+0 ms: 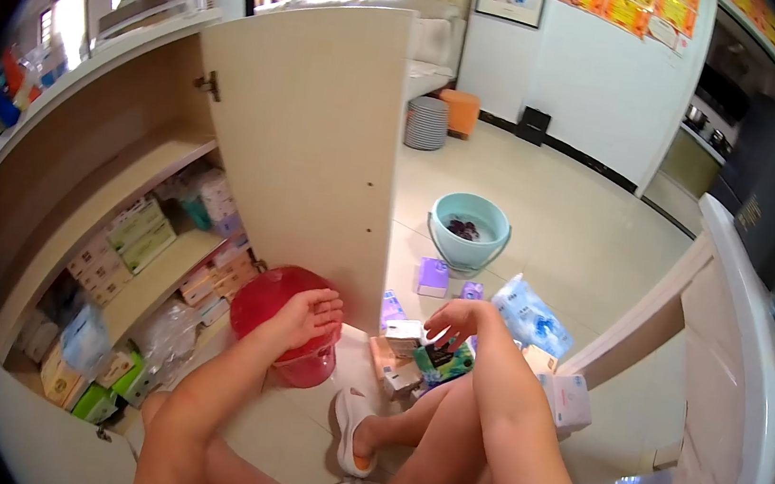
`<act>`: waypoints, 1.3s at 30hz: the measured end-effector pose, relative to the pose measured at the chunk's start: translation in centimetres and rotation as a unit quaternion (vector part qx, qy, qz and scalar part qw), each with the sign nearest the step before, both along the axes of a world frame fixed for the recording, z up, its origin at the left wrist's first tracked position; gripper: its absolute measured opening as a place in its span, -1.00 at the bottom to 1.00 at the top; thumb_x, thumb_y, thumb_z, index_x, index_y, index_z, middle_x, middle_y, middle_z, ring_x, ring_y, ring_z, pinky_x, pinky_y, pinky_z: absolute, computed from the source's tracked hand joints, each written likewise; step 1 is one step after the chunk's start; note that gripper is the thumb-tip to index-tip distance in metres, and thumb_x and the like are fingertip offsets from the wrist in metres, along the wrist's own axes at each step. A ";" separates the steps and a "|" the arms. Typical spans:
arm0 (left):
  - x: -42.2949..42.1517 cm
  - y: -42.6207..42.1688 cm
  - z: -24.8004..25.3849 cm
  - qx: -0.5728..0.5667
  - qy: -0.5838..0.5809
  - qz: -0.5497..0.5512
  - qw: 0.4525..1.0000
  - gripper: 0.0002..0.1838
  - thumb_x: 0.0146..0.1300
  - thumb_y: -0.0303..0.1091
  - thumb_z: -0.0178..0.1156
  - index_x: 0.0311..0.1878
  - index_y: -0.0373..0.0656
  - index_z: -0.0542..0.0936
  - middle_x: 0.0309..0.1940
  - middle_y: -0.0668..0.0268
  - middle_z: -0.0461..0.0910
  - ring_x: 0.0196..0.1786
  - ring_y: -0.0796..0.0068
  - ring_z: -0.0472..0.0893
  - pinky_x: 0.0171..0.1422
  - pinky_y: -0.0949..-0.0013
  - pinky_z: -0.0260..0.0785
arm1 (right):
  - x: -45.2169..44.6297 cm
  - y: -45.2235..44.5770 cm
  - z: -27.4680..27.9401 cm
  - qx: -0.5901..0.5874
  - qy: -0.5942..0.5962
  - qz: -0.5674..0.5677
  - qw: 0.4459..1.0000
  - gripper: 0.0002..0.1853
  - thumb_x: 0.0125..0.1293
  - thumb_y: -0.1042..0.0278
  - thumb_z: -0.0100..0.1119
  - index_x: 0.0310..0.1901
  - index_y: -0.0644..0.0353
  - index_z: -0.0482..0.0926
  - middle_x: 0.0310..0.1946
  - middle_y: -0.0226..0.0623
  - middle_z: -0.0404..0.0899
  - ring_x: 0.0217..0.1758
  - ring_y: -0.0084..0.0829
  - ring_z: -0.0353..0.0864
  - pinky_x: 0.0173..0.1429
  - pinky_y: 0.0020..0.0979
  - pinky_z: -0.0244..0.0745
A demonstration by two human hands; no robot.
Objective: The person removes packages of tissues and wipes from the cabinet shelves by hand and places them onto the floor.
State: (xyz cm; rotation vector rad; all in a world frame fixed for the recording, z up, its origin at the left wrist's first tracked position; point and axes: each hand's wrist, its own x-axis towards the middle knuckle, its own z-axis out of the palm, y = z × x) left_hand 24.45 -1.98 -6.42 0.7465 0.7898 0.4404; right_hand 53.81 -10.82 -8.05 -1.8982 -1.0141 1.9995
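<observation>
My left hand (312,318) is held out with fingers stretched and holds nothing. It is over or beside a red, round plastic tub or stool (277,301); whether they touch I cannot tell. My right hand (453,321) hangs with loosely bent fingers above a pile of packs on the floor, with nothing visible in it. Under it lie a green and black pack (443,364) and a white box (404,332). Close by are a purple pack (433,277), a large blue and white plastic pack (530,316) and a pale box (567,401).
At left, an open cabinet (164,145) holds tissue packs (142,233) on its shelves; its door (303,146) stands swung out. A light-blue bucket (468,237) with water and something dark sits ahead. White furniture (735,377) borders the right side.
</observation>
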 end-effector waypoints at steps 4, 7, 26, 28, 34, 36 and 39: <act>-5.6 1.4 1.3 0.033 0.015 0.074 0.997 -0.74 0.04 -0.20 -0.03 -0.21 -0.07 0.41 -0.18 0.34 0.41 -0.10 0.41 0.37 -0.02 0.31 0.17 | -4.8 2.9 1.1 0.021 0.094 0.077 0.992 -0.64 0.09 0.25 0.02 -0.08 0.18 0.35 -0.13 -0.27 0.39 -0.12 -0.30 0.41 -0.17 -0.25 0.40; -9.8 2.3 1.8 0.044 0.017 0.126 0.991 -0.77 0.04 -0.21 -0.03 -0.24 -0.06 0.42 -0.21 0.35 0.43 -0.13 0.44 0.38 -0.05 0.33 0.19 | -9.6 5.2 2.5 0.077 0.133 0.101 0.983 -0.61 0.07 0.31 0.06 -0.05 0.21 0.32 -0.13 -0.23 0.39 -0.12 -0.33 0.40 -0.17 -0.31 0.40; -32.0 5.4 0.3 -0.044 0.006 0.684 0.729 -0.55 0.00 -0.15 0.03 -0.07 -0.16 0.24 -0.08 0.27 0.29 -0.13 0.35 0.35 -0.05 0.29 0.21 | -36.9 14.3 7.8 0.218 0.423 0.094 0.874 -0.48 0.09 0.25 0.03 0.07 0.22 0.16 -0.04 -0.30 0.33 -0.04 -0.41 0.33 0.00 -0.34 0.25; -32.9 4.3 1.1 -0.058 -0.002 0.709 0.703 -0.49 -0.02 -0.21 0.06 0.00 -0.16 0.18 -0.04 0.25 0.25 -0.07 0.32 0.31 -0.02 0.28 0.19 | -39.4 14.6 7.4 0.211 0.440 0.105 0.866 -0.48 0.08 0.25 0.04 0.07 0.21 0.16 -0.04 -0.30 0.33 -0.04 -0.42 0.33 -0.01 -0.35 0.25; -37.9 4.6 0.0 -0.062 0.024 0.806 0.589 -0.28 -0.10 -0.21 0.18 0.08 -0.14 0.02 0.04 0.23 0.15 -0.01 0.23 0.26 -0.01 0.13 0.18 | -44.8 15.2 6.4 0.179 0.473 0.136 0.852 -0.49 0.08 0.27 0.03 0.06 0.21 0.15 -0.03 -0.29 0.31 -0.05 -0.42 0.34 -0.01 -0.35 0.26; -39.0 4.4 0.7 -0.119 0.049 0.823 0.553 -0.24 -0.13 -0.16 0.21 0.08 -0.13 0.00 0.05 0.24 0.13 -0.02 0.22 0.26 -0.03 0.11 0.19 | -46.0 15.4 5.9 0.172 0.474 0.141 0.852 -0.50 0.09 0.27 0.02 0.06 0.21 0.15 -0.02 -0.26 0.30 -0.04 -0.40 0.34 0.01 -0.34 0.26; -41.4 4.6 0.0 -0.115 -0.045 0.775 0.620 -0.13 -0.21 -0.06 0.27 0.08 -0.14 -0.04 0.05 0.23 0.12 -0.05 0.22 0.28 -0.05 0.09 0.20 | -47.2 15.5 5.1 0.158 0.475 0.137 0.855 -0.52 0.09 0.28 0.02 0.05 0.20 0.17 -0.03 -0.28 0.31 -0.04 -0.41 0.33 0.00 -0.34 0.26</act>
